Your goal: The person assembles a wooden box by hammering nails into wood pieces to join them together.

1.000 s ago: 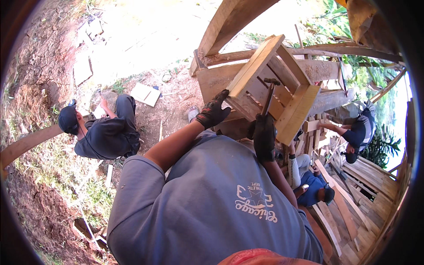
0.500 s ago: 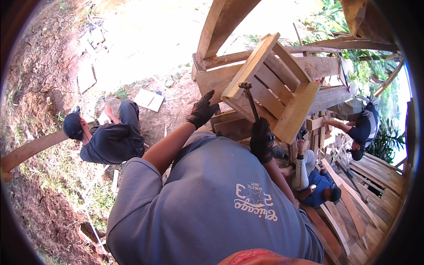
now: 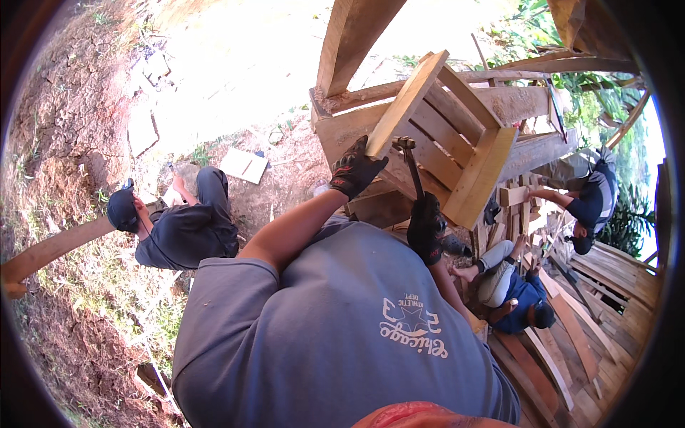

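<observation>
A slatted wooden crate-like frame [image 3: 484, 173] rests tilted on the wooden bench [image 3: 342, 135] in front of me. My left hand [image 3: 355, 171], in a black glove, grips the lower left end of the frame's side board. Its fingertips lie against the wood, and its thumb side is partly hidden. My right hand [image 3: 426, 227], also in a black glove, is closed round the handle of a hammer [image 3: 412, 171]. The hammer stands upright close to the frame's near side, head up, just right of my left hand. Whether its head touches the wood I cannot tell.
A thick post [image 3: 349, 50] rises beyond the bench. One person [image 3: 185, 228] sits on the left; another [image 3: 524, 303] sits among planks [image 3: 571, 328] on the right, and a third [image 3: 596, 192] bends over farther right. A pale board [image 3: 244, 165] lies on the ground.
My left hand has moved right, from pointing beside the frame to gripping its corner. The frame has turned slightly, and the hammer head has shifted a little right and down.
</observation>
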Demonstrator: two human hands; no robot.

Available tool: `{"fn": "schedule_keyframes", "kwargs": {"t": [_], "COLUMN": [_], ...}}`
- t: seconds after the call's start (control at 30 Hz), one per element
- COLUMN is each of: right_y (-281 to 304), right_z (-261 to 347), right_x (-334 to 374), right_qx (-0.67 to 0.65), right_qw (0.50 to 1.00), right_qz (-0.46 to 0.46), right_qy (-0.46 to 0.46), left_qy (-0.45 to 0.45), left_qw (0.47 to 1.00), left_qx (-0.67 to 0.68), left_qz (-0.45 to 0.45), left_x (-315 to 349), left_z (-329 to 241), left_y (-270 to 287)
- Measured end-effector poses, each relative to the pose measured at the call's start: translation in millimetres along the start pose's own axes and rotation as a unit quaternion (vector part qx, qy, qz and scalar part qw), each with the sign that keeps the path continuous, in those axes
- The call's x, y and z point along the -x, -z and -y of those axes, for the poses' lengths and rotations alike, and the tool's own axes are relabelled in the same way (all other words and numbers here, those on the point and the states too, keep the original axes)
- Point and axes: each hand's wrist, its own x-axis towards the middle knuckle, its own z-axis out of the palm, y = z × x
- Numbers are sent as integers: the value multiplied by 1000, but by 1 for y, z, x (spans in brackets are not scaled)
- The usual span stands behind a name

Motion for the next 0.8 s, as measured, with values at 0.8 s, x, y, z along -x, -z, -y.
{"fn": "schedule_keyframes", "kwargs": {"t": [0.8], "right_y": [6], "right_z": [-24], "right_x": [5], "right_qx": [-35], "right_qw": [999], "right_qz": [-5], "right_qy": [-28], "left_qy": [-84], "left_qw": [988], "left_qx": [-131], "left_qz": [-17], "left_x": [-16], "left_z": [5], "left_y": [-6]}}
